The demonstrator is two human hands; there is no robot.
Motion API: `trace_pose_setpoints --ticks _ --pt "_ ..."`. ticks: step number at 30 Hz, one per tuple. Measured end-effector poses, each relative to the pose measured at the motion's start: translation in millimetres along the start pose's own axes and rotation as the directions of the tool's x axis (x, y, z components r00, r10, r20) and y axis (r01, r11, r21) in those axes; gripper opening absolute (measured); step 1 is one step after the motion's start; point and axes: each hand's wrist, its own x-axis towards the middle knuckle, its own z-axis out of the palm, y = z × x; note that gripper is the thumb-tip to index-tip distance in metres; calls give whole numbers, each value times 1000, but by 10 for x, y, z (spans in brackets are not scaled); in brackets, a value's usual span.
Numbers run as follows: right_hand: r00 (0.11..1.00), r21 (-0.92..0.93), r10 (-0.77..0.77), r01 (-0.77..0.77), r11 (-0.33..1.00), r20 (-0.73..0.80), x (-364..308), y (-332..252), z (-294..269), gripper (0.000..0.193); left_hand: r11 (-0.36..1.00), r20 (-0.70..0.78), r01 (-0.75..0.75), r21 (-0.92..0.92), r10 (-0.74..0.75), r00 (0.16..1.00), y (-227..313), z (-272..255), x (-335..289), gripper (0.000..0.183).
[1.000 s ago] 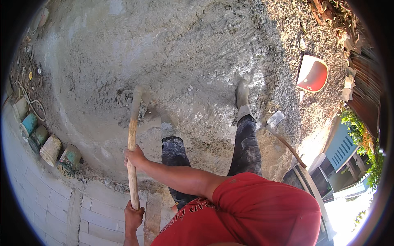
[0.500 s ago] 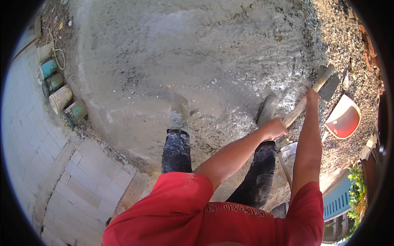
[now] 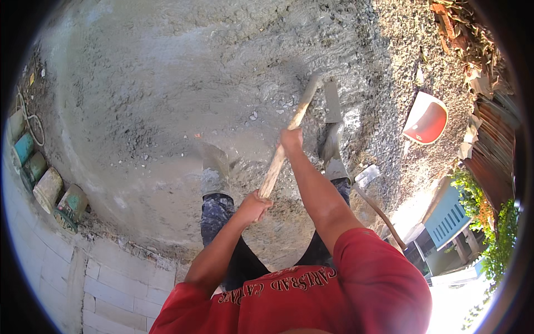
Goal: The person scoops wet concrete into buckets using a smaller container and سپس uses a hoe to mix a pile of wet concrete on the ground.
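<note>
My left hand is closed round the lower end of a hoe's pale wooden handle, close to my body. Farther up the same handle, my right hand grips it. The hoe slants away and to the right, and its grey metal blade hangs beside the handle's far end, over wet grey concrete mix. Whether the blade touches the mix I cannot tell. My boots stand in the mix, grey with cement.
Several stained buckets line the left edge beside a pale block wall. A second hoe lies to my right. Past it, a red and white scoop-shaped container rests on gravel. Rusty corrugated sheets stand at far right.
The hoe has swung left from beyond my right boot to in front of me, both hands still on it. The whole view has shifted to the right.
</note>
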Motion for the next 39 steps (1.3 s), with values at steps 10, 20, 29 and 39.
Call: trace_pose_setpoints --ticks 10,20,29,39 --pt "769 262 139 -373 890 623 -3024 -271 1588 14 980 -355 153 126 -100 930 424 -1332 -3052 27" --pt "844 327 33 -243 913 536 -3218 -1633 770 20 955 -388 -28 296 147 910 785 -878 -3068 39" --pt "918 47 -386 383 923 92 411 -4506 -829 33 938 -12 -347 -27 347 938 3556 1019 438 60" --pt "887 -458 -460 424 781 37 2224 -6311 -579 46 870 258 -305 -387 419 870 5585 679 1508 22"
